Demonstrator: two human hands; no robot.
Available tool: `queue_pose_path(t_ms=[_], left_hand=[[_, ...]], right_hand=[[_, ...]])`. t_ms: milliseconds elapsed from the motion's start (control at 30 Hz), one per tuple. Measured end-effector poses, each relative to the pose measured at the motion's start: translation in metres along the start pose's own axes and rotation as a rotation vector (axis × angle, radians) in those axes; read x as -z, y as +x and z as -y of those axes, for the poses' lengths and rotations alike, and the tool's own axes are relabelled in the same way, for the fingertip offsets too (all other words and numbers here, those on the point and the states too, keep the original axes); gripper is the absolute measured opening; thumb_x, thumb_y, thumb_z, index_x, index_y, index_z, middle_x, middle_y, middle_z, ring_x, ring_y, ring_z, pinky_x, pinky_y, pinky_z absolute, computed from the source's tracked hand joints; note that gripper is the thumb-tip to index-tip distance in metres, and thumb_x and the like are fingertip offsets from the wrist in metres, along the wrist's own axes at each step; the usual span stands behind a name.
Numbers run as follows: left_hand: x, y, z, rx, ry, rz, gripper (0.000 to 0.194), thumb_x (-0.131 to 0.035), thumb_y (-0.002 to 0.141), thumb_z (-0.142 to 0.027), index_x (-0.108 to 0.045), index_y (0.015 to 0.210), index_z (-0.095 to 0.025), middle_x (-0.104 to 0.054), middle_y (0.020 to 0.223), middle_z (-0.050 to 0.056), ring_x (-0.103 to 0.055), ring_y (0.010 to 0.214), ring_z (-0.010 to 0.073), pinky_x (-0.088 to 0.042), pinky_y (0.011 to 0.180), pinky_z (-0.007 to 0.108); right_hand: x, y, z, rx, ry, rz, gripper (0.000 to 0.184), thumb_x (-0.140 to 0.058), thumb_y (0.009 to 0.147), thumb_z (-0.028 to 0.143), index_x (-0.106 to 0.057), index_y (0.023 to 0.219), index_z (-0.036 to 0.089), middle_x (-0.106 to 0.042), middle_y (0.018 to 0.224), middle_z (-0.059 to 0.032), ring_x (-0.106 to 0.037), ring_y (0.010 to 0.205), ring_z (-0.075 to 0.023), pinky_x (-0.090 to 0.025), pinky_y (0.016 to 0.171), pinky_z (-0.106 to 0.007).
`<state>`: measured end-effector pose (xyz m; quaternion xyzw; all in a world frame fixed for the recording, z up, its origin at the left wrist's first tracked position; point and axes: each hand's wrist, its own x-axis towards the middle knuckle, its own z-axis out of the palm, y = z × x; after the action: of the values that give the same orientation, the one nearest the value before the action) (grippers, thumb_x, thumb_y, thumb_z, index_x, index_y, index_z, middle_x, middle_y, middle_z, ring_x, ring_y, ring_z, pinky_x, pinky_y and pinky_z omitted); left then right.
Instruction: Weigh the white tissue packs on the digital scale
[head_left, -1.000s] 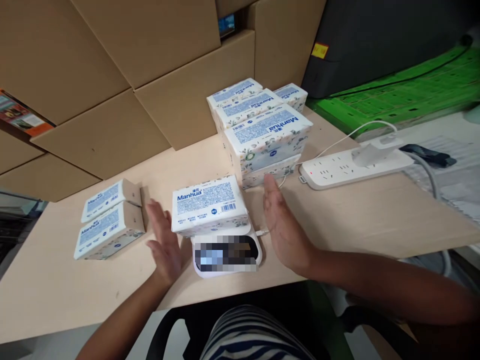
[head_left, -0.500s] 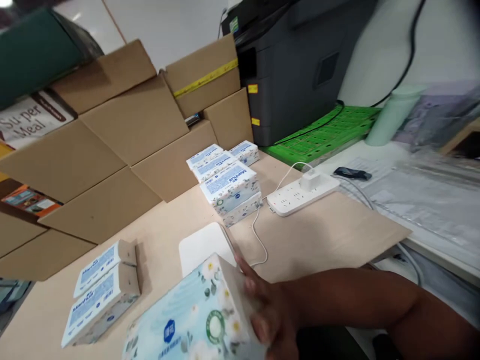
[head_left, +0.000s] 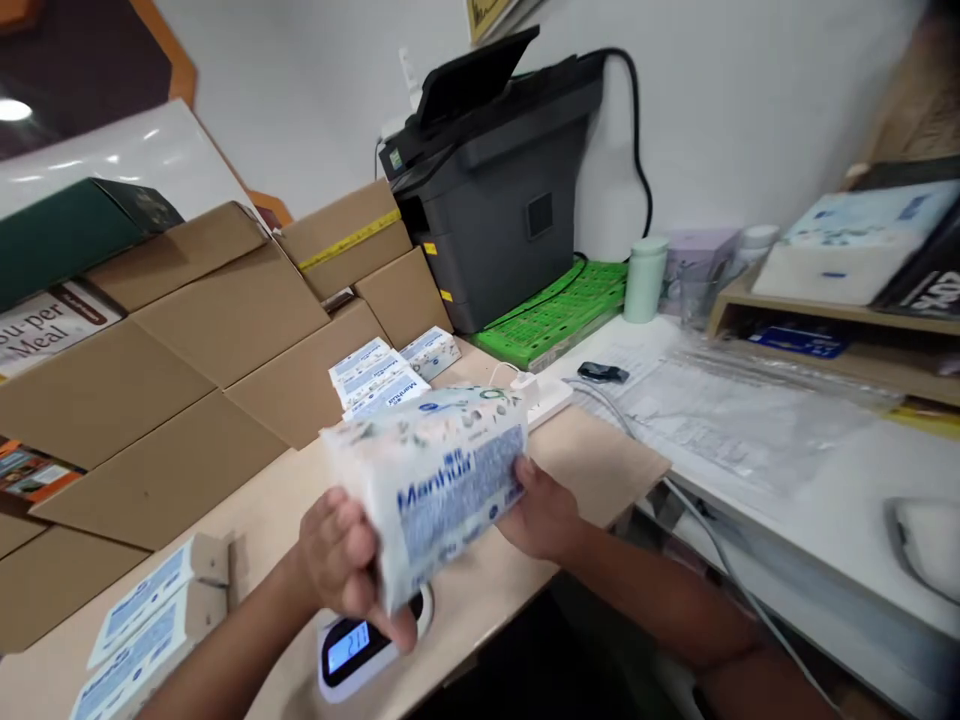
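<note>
Raised in front of me is a soft tissue pack (head_left: 442, 490) with a flower print and blue "Manhua" lettering, slightly blurred and tilted. Its left end rests against my left hand (head_left: 341, 560), fingers wrapped at the end and thumb underneath. My right hand (head_left: 544, 510) grips the lower right corner. Below the pack, a white digital scale (head_left: 326, 675) with a lit display lies on the table, partly hidden by the pack and my left hand. Two more tissue packs (head_left: 142, 620) lie side by side at the lower left. Beyond the held pack sit several others (head_left: 375, 375).
Stacked cardboard boxes (head_left: 225, 330) line the table's far left side. A dark printer (head_left: 502, 190) stands on a green plastic pallet (head_left: 555, 310). A white power strip (head_left: 551, 400) with cables, a mint tumbler (head_left: 646, 280) and a wooden shelf (head_left: 750, 295) are to the right.
The tissue pack has risen from low in the view and turned, its lettered side now facing me. My left hand has come into view on it. The camera has tilted upward and right.
</note>
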<state>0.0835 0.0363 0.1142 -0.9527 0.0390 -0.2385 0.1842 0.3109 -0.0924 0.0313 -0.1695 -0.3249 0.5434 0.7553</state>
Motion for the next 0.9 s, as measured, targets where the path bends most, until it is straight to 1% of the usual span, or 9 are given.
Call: queue_pose_path(t_ms=[100,200,300,367,433,500,567,667,900], left_hand=[[0.005,0.012,0.018,-0.255,0.112,-0.241,0.088,-0.040,0.110,-0.072,-0.011,0.181,-0.031,-0.079,0.144,0.002,-0.056,0.157,0.0188,-0.042,0.135,0.037],[0.004,0.019,0.039,-0.205,0.207,-0.131,0.078,-0.035,0.116,-0.059,-0.013,0.181,-0.022,-0.076,0.148,0.008,-0.051,0.161,0.0208,-0.032,0.140,0.044],[-0.010,0.037,0.072,0.099,0.164,0.134,0.075,-0.032,0.116,-0.058,-0.022,0.180,-0.021,-0.054,0.171,0.014,-0.043,0.166,0.0287,-0.033,0.138,0.049],[-0.025,0.060,0.100,0.450,0.063,0.364,0.074,-0.029,0.115,-0.058,-0.035,0.176,-0.016,-0.036,0.180,0.013,-0.031,0.171,0.0301,-0.030,0.139,0.048],[-0.042,0.087,0.127,0.811,-0.033,0.522,0.078,-0.024,0.114,-0.057,-0.032,0.177,-0.012,-0.024,0.185,0.011,-0.020,0.174,0.0272,-0.025,0.141,0.043],[-0.060,0.109,0.148,1.041,-0.077,0.598,0.083,-0.018,0.113,-0.057,-0.027,0.177,-0.006,-0.019,0.185,0.015,-0.017,0.175,0.0281,-0.023,0.141,0.044],[-0.076,0.121,0.160,1.136,-0.088,0.631,0.089,-0.014,0.111,-0.061,-0.028,0.175,0.000,-0.021,0.184,0.021,-0.019,0.174,0.0335,-0.024,0.140,0.051],[-0.093,0.122,0.165,1.193,-0.102,0.653,0.096,-0.014,0.109,-0.066,-0.029,0.174,0.003,-0.020,0.184,0.024,-0.019,0.174,0.0387,-0.022,0.139,0.058],[-0.100,0.113,0.158,1.238,-0.151,0.674,0.097,-0.008,0.107,-0.067,-0.017,0.178,0.000,-0.010,0.188,0.017,-0.009,0.176,0.0323,-0.013,0.142,0.051]], right_hand=[[0.009,0.016,0.029,-0.064,0.038,-0.077,0.059,-0.096,0.072,0.061,-0.080,0.120,0.031,-0.087,0.118,-0.0047,-0.076,0.128,-0.0360,-0.063,0.110,-0.053],[0.021,0.050,0.061,-0.039,-0.010,-0.223,0.049,-0.098,0.072,0.044,-0.078,0.114,0.028,-0.087,0.113,-0.0038,-0.080,0.117,-0.0323,-0.066,0.102,-0.047],[0.033,0.107,0.096,-0.043,-0.092,-0.395,0.027,-0.084,0.086,0.039,-0.075,0.108,0.025,-0.087,0.101,-0.0048,-0.082,0.101,-0.0289,-0.069,0.089,-0.044],[0.039,0.149,0.114,-0.090,-0.184,-0.500,0.016,-0.069,0.099,0.038,-0.072,0.107,0.024,-0.085,0.093,-0.0059,-0.081,0.092,-0.0266,-0.069,0.084,-0.042],[0.044,0.186,0.121,-0.138,-0.310,-0.583,0.016,-0.062,0.105,0.037,-0.070,0.106,0.024,-0.082,0.086,-0.0056,-0.080,0.085,-0.0238,-0.069,0.080,-0.038],[0.050,0.218,0.118,-0.172,-0.396,-0.627,0.015,-0.063,0.105,0.035,-0.069,0.103,0.022,-0.078,0.079,-0.0048,-0.077,0.078,-0.0218,-0.068,0.077,-0.035],[0.055,0.245,0.108,-0.200,-0.451,-0.640,0.013,-0.068,0.102,0.032,-0.069,0.101,0.019,-0.075,0.074,-0.0038,-0.074,0.071,-0.0205,-0.067,0.075,-0.036],[0.060,0.285,0.091,-0.234,-0.542,-0.635,0.014,-0.074,0.098,0.030,-0.069,0.099,0.017,-0.072,0.071,-0.0023,-0.070,0.065,-0.0189,-0.067,0.075,-0.038],[0.069,0.360,0.059,-0.235,-0.688,-0.582,0.018,-0.072,0.102,0.036,-0.069,0.097,0.019,-0.072,0.071,-0.0005,-0.070,0.066,-0.0176,-0.067,0.076,-0.036]])
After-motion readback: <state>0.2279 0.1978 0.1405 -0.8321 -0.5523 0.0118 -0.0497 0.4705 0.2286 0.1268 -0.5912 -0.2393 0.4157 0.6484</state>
